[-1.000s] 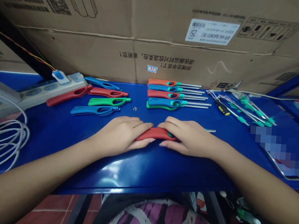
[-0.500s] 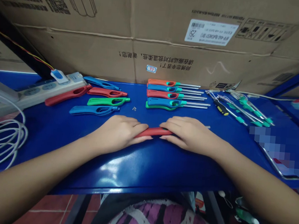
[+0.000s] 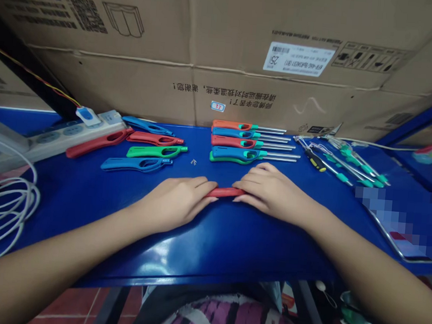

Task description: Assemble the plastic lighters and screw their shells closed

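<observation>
A red lighter handle (image 3: 225,192) is held level above the blue table (image 3: 194,250), and only its middle shows. My left hand (image 3: 181,199) is closed round its left end. Round the right end, my right hand (image 3: 269,191) is closed too, hiding that part. Beyond my left hand lie lighter handles without rods, among them a blue one (image 3: 136,163) and a green one (image 3: 157,151). Several lighters with metal rods, the nearest top one blue (image 3: 235,154), lie past my right hand. Tiny screws (image 3: 194,162) rest between the two groups.
Lighter rods with green fittings (image 3: 354,163) and a black-and-yellow screwdriver (image 3: 315,160) lie at the right, near a blurred phone (image 3: 397,236). At the left are a power strip (image 3: 53,139) and a coiled white cable (image 3: 6,215). A cardboard box (image 3: 229,43) stands behind.
My hands still hold the red lighter handle, with less of it showing between them. The right hand's fingers have shifted slightly, and the whole view has tilted up a little.
</observation>
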Demonstrator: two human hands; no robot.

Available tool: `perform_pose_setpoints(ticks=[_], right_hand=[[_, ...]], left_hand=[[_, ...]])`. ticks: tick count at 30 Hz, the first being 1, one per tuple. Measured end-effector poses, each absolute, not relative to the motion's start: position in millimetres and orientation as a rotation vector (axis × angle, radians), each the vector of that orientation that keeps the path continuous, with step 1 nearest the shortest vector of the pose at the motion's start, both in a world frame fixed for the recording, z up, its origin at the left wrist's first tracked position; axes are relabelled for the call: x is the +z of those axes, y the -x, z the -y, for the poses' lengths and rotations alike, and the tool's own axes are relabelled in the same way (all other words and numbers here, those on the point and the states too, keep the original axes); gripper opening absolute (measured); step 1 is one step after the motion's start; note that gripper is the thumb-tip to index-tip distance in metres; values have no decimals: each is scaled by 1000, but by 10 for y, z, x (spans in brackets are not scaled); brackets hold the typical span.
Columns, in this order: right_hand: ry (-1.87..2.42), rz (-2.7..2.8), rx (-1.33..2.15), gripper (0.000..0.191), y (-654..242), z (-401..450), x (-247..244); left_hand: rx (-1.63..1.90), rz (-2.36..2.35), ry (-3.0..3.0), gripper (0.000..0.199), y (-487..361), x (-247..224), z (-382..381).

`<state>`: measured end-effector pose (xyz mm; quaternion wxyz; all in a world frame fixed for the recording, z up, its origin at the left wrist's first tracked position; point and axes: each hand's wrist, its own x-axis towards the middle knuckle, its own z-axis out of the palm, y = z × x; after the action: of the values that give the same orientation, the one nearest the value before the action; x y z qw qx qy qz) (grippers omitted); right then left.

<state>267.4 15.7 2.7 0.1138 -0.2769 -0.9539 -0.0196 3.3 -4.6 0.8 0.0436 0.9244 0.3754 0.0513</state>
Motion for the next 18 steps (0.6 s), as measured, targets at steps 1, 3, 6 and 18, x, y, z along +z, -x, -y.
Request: perform_pose_setpoints(ticks=[1,3,6,18], right_hand=[[855,2816,-82,34,-2696,-170,34],[963,2817,-170,38,-2766,-209,55],[1161,2762,-296,40,-2907,-288,94],[1054,2718,96,22,-3062,-404,146]], left_hand=[[152,-1165,-2844,37,-15,5,15],[153,-1229,-2866,37,32,1,-52],[177,-1321,-2885,37,102,5,-136],[362,-1251,-2946,39,163,-14,-202]])
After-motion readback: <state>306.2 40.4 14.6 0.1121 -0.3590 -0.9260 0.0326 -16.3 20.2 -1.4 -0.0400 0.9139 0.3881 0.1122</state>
